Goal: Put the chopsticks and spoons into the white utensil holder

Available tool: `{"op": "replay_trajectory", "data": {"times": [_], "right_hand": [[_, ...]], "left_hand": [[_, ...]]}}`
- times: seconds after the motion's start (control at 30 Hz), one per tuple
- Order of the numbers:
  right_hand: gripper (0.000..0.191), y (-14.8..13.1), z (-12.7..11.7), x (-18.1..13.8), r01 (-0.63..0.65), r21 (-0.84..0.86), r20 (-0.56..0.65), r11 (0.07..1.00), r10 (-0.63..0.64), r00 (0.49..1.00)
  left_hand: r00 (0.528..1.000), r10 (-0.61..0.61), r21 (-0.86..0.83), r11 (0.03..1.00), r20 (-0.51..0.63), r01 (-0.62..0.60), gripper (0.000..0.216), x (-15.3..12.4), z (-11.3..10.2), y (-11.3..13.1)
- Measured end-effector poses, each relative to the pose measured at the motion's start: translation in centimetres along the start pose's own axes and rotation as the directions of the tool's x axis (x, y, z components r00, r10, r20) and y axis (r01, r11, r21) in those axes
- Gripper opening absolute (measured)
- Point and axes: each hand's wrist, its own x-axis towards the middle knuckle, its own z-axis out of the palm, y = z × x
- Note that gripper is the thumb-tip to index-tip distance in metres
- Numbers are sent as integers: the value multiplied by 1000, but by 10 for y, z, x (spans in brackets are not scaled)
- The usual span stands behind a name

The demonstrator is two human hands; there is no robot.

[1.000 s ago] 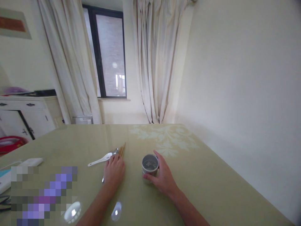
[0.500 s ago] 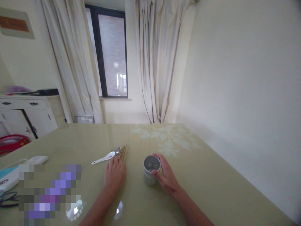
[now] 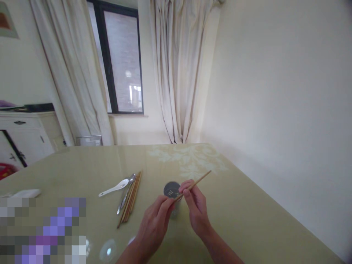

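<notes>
A wooden chopstick (image 3: pixel 202 177) slants up to the right above a grey utensil holder (image 3: pixel 171 187) with holes in its bottom. My left hand (image 3: pixel 156 220) pinches its lower end, and my right hand (image 3: pixel 195 209) grips it near the middle. Both hands partly cover the holder, which stands upright on the table. Left of my hands lies a bundle of several wooden chopsticks (image 3: pixel 132 198). Beside the bundle are a metal spoon (image 3: pixel 125 198) and a white soup spoon (image 3: pixel 115 187), whose bowl is close to the metal one.
The glossy table (image 3: pixel 247 220) reaches toward a curtained window (image 3: pixel 123 62), with a wall (image 3: pixel 275 110) along its right. A blurred-out purple patterned item (image 3: pixel 55 231) lies at the left front, near a white object (image 3: pixel 26 193). A white cabinet (image 3: pixel 30 132) stands beyond.
My left hand has come off the bundle and moved right, now with a chopstick. My right hand has let go of the holder and grips the chopstick too. The view has shifted right.
</notes>
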Motion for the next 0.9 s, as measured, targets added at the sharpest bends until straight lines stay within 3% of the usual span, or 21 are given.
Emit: {"op": "replay_trajectory", "data": {"times": [0.1,0.2,0.27,0.33,0.43,0.5,0.7,0.9], "right_hand": [[33,-4,0,14,-80,185,-157,979,110,981],[37,-12,-13,46,-82,151,-269,985,120,956],[37,-18,-22,71,-137,33,-98,990,139,985],[34,-22,-27,93,-191,-47,100,980,195,976],[26,-23,-26,113,-244,-206,307,948,300,903],[25,-19,-23,118,-256,-295,384,921,359,851],[23,-6,-20,117,-243,-434,461,868,446,767],[20,-8,-17,122,-239,-438,414,867,430,802]], "left_hand": [[998,-57,-12,998,-29,57,22,3,-6,-12],[965,-257,122,957,-51,262,26,1,-10,-44],[924,-382,303,883,17,359,27,-3,-12,-67],[863,-485,493,791,143,363,28,-7,-14,-85],[752,-613,683,658,242,317,33,-12,-19,-98],[704,-662,730,610,257,307,35,-14,-22,-101],[612,-732,763,569,299,307,36,-13,-28,-105],[512,-805,749,531,300,397,35,-7,-29,-100]]}}
